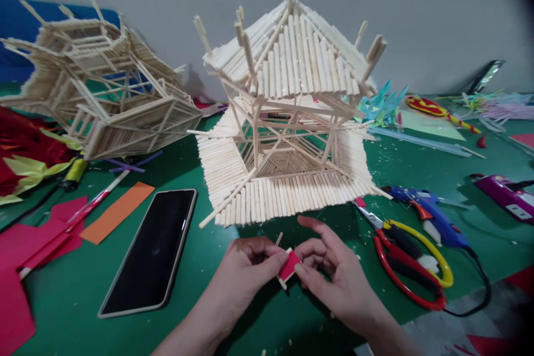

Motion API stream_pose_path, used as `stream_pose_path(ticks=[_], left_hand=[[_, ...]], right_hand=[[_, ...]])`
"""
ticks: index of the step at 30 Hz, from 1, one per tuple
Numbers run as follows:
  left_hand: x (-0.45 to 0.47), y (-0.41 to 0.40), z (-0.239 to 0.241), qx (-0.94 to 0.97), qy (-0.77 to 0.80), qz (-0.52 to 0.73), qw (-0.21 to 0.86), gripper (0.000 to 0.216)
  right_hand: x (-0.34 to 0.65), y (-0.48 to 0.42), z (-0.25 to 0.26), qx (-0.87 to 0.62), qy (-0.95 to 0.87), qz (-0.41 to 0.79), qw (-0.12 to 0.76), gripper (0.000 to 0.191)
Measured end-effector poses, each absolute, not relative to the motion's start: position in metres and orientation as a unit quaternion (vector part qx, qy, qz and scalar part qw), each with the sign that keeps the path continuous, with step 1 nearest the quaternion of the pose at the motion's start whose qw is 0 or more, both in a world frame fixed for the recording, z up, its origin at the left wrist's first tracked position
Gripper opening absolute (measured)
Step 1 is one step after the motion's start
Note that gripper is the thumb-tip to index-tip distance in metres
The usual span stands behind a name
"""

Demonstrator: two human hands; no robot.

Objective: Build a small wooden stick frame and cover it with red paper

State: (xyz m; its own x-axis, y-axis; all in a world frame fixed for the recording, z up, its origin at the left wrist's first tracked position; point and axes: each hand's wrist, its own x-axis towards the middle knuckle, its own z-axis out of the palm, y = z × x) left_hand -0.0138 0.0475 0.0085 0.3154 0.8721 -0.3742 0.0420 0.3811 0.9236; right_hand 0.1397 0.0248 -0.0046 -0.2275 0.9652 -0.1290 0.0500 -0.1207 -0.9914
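Between both hands is a small red paper piece (288, 266) with short wooden sticks along its edges. My left hand (246, 267) pinches its left side between thumb and fingers. On the right side, the thumb and a finger of my right hand (329, 261) close on the same piece, while the index finger points up and away. Just beyond my hands stands a pavilion model (292, 150) built of thin wooden sticks, with a peaked roof and a flared lower roof.
A second stick model (112, 89) stands at the back left. A phone (150, 250) and an orange paper strip (119, 211) lie left of my hands. Scissors (409, 261), a blue glue gun (434, 214) with its cord, and a purple device (507, 194) lie to the right.
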Motion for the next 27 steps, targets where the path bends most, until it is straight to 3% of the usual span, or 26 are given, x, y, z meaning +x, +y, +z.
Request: stream_pose_path(ticks=[5, 27], left_hand=[[-0.013, 0.048, 0.009, 0.457, 0.504, 0.315, 0.662, 0.019], [-0.011, 0.046, 0.008, 0.554, 0.512, 0.318, 0.575, 0.017]], right_hand=[[0.14, 0.026, -0.002, -0.502, -0.537, 0.552, 0.394, 0.043], [0.133, 0.025, -0.014, -0.542, -0.565, 0.473, 0.405, 0.044]])
